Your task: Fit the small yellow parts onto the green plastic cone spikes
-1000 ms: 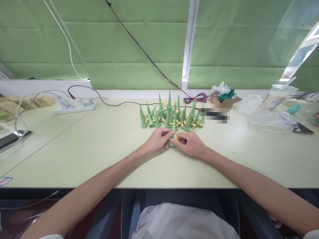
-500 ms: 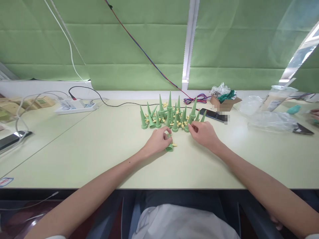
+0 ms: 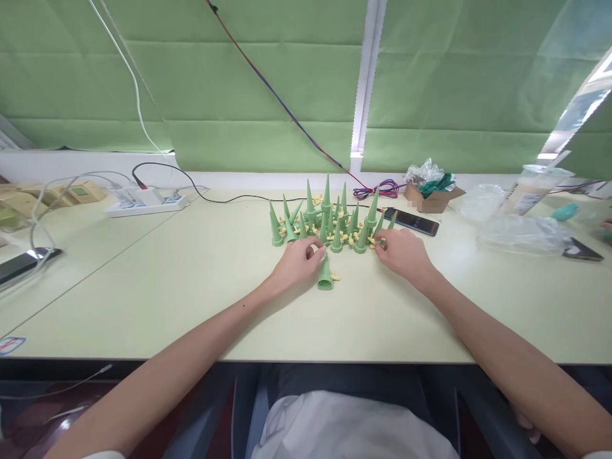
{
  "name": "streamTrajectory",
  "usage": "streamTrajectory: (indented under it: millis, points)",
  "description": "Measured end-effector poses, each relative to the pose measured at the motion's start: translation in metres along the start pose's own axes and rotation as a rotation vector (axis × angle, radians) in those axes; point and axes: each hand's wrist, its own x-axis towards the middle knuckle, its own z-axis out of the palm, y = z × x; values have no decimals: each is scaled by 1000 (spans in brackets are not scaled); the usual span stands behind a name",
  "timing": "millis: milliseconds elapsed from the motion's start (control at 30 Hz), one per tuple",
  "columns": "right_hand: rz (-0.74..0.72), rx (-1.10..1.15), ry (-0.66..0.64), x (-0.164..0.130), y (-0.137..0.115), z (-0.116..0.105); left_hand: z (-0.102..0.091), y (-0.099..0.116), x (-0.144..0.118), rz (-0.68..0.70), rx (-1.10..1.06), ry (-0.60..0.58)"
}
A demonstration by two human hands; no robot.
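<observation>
Released since the earlier frames, when we held it between both hands, one green cone (image 3: 325, 275) now stands alone on the table (image 3: 191, 287), just beside our left hand (image 3: 295, 260), a small yellow piece (image 3: 336, 277) at its base. Our left fingers (image 3: 313, 250) are loosely curled and hold nothing we can see; they sit between this cone and the front row of the cone cluster (image 3: 329, 220). Our right hand (image 3: 404, 252) has moved away from the lone cone to the cluster's right edge, fingertips (image 3: 380, 241) pinched at a cone and a yellow piece there; whether they actually grip one we cannot tell. We judge the handled cone finished and set aside. Beyond the right hand lie a phone (image 3: 412, 221), a small box (image 3: 433, 197) and plastic bags (image 3: 521, 233); far left of our grip, a power strip (image 3: 143, 201).
</observation>
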Motion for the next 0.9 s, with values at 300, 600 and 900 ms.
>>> streamTrajectory:
  millis: [300, 600, 900]
  points:
    - [43, -44, -81, 3, 3, 8, -1, 2, -3, -51, 52, 15]
    - [8, 13, -74, 10, 4, 21, 0, 4, -3, -46, 87, -17]
    - [23, -32, -105, 7, 1, 19, 1, 3, -3, -21, 87, -17]
